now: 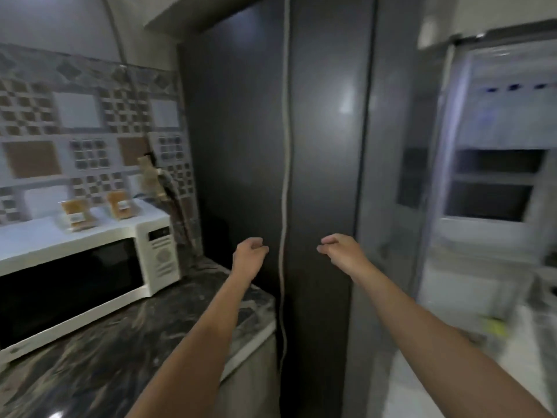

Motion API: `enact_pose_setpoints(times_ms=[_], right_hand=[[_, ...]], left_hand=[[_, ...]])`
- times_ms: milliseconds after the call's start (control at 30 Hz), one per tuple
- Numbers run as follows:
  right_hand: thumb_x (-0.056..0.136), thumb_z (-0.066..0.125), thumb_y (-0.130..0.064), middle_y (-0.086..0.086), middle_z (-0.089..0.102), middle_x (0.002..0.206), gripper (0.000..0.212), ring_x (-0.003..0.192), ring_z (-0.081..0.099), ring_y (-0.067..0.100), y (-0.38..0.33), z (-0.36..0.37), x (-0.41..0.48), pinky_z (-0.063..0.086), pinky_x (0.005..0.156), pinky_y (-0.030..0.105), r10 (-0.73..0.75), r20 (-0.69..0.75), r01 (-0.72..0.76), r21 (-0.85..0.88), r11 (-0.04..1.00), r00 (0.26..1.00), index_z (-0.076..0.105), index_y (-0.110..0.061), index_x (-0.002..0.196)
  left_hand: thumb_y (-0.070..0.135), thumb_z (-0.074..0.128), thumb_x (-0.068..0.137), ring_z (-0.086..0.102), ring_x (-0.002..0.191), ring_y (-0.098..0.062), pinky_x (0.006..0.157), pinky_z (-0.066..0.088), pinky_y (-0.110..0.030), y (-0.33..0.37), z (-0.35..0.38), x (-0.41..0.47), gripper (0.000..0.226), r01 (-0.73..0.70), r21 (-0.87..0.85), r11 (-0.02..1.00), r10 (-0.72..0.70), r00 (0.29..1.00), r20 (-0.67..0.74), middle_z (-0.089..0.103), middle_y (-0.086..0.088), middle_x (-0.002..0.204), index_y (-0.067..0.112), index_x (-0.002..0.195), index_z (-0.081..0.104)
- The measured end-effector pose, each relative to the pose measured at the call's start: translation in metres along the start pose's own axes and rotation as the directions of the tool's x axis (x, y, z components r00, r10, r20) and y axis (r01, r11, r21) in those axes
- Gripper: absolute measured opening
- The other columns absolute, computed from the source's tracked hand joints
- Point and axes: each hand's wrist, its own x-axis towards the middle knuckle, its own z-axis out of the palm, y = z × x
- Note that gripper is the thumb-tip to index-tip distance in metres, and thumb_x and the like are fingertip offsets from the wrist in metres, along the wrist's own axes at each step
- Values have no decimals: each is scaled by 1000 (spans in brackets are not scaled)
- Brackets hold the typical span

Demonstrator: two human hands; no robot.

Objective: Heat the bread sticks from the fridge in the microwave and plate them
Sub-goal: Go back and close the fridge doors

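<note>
A tall dark grey fridge (325, 146) fills the middle of the view. At the right, its open door (494, 182) shows a white inner lining with shelves, blurred. A white microwave (156, 254) with a dark shut door stands on the counter at the left. My left hand (250, 256) and my right hand (342, 248) reach forward at waist height, close to the dark front. The fingers of both are curled in and hold nothing. No bread sticks or plate are in view.
A dark marbled counter (144, 336) runs along the left up to the fridge. Two brown labelled packets (75, 214) lie on top of the microwave. A thin white cable (284, 176) hangs down the dark front. Patterned wall tiles are behind, and a pale floor (437, 384) lies at the lower right.
</note>
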Motion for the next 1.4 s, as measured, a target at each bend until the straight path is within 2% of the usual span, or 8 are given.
enact_pose_setpoints(times_ms=[100, 233, 433, 567, 667, 867, 1033, 1400], right_hand=[[85, 62, -14, 5, 62, 98, 20, 94, 57, 18, 35, -70, -23, 44, 72, 21, 26, -173, -30, -21, 999, 985, 67, -8, 104], [86, 60, -10, 5, 58, 86, 15, 90, 52, 18, 83, -166, -54, 45, 88, 33, 111, -295, -114, 8, 993, 949, 60, -17, 72], [85, 60, -7, 7, 44, 71, 20, 78, 43, 20, 146, -315, -92, 35, 73, 30, 231, -437, -231, 54, 971, 869, 56, 11, 78], [84, 59, -8, 3, 46, 64, 12, 73, 46, 21, 186, -413, -109, 37, 70, 30, 266, -524, -269, 71, 960, 809, 58, -12, 74], [87, 58, -10, -1, 53, 70, 11, 79, 50, 18, 213, -485, -121, 46, 70, 32, 292, -595, -311, 73, 948, 749, 61, -13, 76], [88, 58, -14, 6, 59, 91, 11, 101, 59, 31, 263, -596, -131, 48, 96, 50, 339, -699, -318, 166, 934, 630, 63, -15, 79], [87, 59, -12, 8, 60, 92, 13, 89, 55, 23, 315, -649, -122, 48, 93, 46, 378, -702, -359, 185, 915, 603, 62, -17, 75], [89, 57, -15, 7, 57, 88, 15, 86, 53, 20, 399, -814, 5, 51, 85, 41, 347, -755, -402, 122, 908, 556, 63, -7, 101]], left_hand=[[15, 57, 91, 54, 113, -18, 89, 40, -23, 29, 75, -26, 29, -58, -42, 997, 64, 989, 136, 60, -4, 122, 10, 119, 59], [14, 57, 90, 54, 105, -16, 83, 39, -23, 71, 178, -64, 27, -113, -104, 988, 142, 932, 332, 60, -5, 121, 9, 117, 60], [4, 59, 85, 53, 91, -14, 68, 41, -16, 136, 334, -119, 27, -174, -168, 970, 236, 835, 497, 64, -19, 116, -1, 112, 62], [5, 59, 86, 55, 94, -18, 69, 41, -16, 178, 435, -145, 27, -188, -193, 963, 266, 770, 580, 64, -17, 114, 0, 112, 62], [7, 59, 85, 57, 99, -21, 80, 37, -22, 206, 509, -166, 26, -198, -219, 955, 293, 737, 609, 64, -17, 116, 2, 110, 63], [10, 62, 84, 59, 106, -26, 84, 38, -24, 250, 633, -204, 27, -194, -253, 948, 318, 649, 692, 65, -17, 116, 2, 111, 63], [12, 60, 86, 56, 111, -29, 80, 37, -25, 275, 721, -218, 35, -181, -268, 946, 322, 592, 739, 60, -14, 122, 4, 119, 57], [15, 57, 89, 51, 98, -17, 81, 39, -26, 338, 938, -158, 33, -208, -275, 939, 343, 498, 796, 59, -10, 121, 7, 121, 56]])
